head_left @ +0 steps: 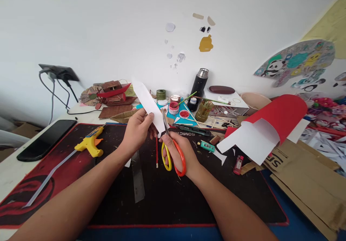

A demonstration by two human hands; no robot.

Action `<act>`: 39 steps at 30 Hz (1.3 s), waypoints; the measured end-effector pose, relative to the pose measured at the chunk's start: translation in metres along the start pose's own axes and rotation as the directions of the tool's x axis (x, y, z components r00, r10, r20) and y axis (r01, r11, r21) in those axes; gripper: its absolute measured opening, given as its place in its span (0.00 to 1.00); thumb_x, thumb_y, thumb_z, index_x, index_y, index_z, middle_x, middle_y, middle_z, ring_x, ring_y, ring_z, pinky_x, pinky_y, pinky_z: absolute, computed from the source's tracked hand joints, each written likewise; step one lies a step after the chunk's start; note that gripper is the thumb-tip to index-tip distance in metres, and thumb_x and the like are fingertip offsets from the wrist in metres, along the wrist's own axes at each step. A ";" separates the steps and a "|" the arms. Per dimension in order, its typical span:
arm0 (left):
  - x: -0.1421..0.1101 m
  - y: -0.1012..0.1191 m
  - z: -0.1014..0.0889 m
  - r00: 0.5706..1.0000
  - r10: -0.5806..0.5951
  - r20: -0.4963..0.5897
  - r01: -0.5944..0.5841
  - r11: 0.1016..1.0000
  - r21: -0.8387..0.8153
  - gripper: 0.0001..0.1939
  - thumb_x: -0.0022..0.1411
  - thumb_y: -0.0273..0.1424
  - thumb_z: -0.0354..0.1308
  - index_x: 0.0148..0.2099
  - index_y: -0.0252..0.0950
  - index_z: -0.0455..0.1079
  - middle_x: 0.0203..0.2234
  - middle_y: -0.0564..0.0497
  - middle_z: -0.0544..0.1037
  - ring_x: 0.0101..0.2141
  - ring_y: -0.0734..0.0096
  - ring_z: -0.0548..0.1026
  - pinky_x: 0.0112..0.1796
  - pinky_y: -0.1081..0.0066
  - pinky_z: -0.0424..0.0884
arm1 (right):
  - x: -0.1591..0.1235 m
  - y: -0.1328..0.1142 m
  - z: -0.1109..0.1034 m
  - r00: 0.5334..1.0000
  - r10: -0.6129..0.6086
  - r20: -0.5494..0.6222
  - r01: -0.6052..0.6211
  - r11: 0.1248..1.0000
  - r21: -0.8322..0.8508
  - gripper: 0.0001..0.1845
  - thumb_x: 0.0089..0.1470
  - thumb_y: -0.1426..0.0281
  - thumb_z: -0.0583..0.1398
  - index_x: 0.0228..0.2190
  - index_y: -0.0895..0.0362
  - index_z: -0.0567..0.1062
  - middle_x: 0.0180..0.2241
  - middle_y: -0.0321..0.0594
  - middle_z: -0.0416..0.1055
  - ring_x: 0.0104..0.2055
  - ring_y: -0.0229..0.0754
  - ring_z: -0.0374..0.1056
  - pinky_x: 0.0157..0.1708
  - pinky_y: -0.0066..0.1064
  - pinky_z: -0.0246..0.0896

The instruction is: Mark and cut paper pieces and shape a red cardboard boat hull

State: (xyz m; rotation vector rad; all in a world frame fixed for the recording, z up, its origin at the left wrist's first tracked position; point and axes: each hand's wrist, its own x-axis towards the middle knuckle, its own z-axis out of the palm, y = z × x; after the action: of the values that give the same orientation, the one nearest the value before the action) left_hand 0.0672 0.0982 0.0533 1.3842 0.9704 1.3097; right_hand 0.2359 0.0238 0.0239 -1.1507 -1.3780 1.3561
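Right hand (187, 152) holds scissors (165, 125) beside paper (148, 98) in left hand (137, 129).

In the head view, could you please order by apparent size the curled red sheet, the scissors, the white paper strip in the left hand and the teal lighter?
Largest to smallest:
1. curled red sheet
2. scissors and white paper strip, too alike in length to rank
3. teal lighter

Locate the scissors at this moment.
In the head view, the scissors are near the centre, in the right hand, their blades at the lower end of the white paper strip held by the left hand.
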 end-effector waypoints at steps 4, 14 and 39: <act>-0.001 -0.002 0.001 1.000 0.001 0.012 -0.001 1.000 0.000 0.13 0.66 0.42 0.64 0.39 0.39 0.68 0.16 0.57 0.77 0.12 0.70 0.72 0.13 0.74 0.65 | -0.001 -0.003 0.000 1.000 -0.008 -0.012 0.008 1.000 0.002 0.30 0.67 0.39 0.58 0.39 0.53 0.76 0.21 0.30 0.71 0.17 0.37 0.69 0.16 0.25 0.64; -0.004 -0.002 0.003 0.999 0.006 0.036 -0.006 1.000 0.007 0.11 0.69 0.41 0.61 0.39 0.39 0.69 0.15 0.56 0.76 0.13 0.68 0.72 0.13 0.74 0.65 | -0.001 -0.003 -0.001 0.999 -0.005 -0.041 0.004 1.000 -0.029 0.29 0.69 0.40 0.58 0.39 0.53 0.76 0.20 0.29 0.70 0.16 0.36 0.68 0.16 0.24 0.61; -0.004 -0.005 0.005 1.000 -0.007 0.012 0.007 1.000 0.009 0.14 0.67 0.44 0.63 0.39 0.39 0.68 0.16 0.56 0.76 0.13 0.68 0.73 0.14 0.73 0.66 | -0.002 -0.005 0.001 0.998 0.013 -0.062 -0.015 0.999 -0.031 0.30 0.69 0.39 0.57 0.38 0.53 0.76 0.19 0.28 0.69 0.15 0.37 0.67 0.15 0.24 0.61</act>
State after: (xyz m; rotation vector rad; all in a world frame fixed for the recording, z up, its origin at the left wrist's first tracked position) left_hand 0.0725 0.0944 0.0480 1.3931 0.9736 1.2912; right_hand 0.2350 0.0218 0.0291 -1.2156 -1.3532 1.3024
